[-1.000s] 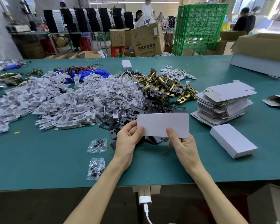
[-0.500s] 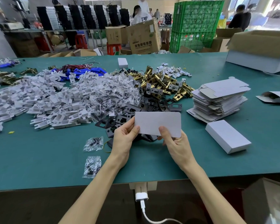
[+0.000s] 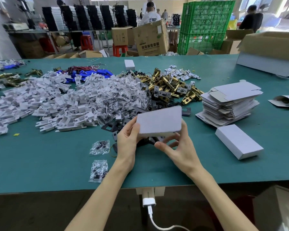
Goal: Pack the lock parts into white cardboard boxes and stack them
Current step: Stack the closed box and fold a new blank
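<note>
Nearest me, a white charger plug [image 3: 148,201] hangs off the table [image 3: 40,164] edge. Left of my left wrist lie two screw bags [image 3: 99,147]. My left hand [image 3: 127,140] grips the left end of the closed white cardboard box [image 3: 159,120], which is lifted and tilted. My right hand [image 3: 177,147] curls its fingers round the right end, thumb clear. Beneath both, black plates [image 3: 113,126] lie half hidden. Right of the right fingers lies a finished box [image 3: 238,141], with flat blanks [image 3: 230,104] beyond it. Past the fingertips, the brown carton [image 3: 151,39] has green print too blurred to read.
</note>
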Action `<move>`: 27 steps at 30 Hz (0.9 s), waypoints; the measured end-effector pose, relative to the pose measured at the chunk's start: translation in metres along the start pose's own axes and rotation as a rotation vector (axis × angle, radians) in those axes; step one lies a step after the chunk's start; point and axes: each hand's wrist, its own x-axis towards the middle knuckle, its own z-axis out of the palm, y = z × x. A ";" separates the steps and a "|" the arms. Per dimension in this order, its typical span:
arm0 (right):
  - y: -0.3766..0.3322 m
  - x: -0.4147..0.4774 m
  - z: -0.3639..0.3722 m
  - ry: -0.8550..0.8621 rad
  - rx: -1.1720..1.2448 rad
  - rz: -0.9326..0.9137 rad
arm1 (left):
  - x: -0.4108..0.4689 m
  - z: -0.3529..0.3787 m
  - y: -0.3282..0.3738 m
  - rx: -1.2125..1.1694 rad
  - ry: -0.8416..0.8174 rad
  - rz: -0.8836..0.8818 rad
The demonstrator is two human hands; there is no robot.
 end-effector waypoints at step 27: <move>0.004 0.005 -0.007 0.029 0.116 0.214 | -0.013 0.006 0.007 0.124 -0.325 -0.061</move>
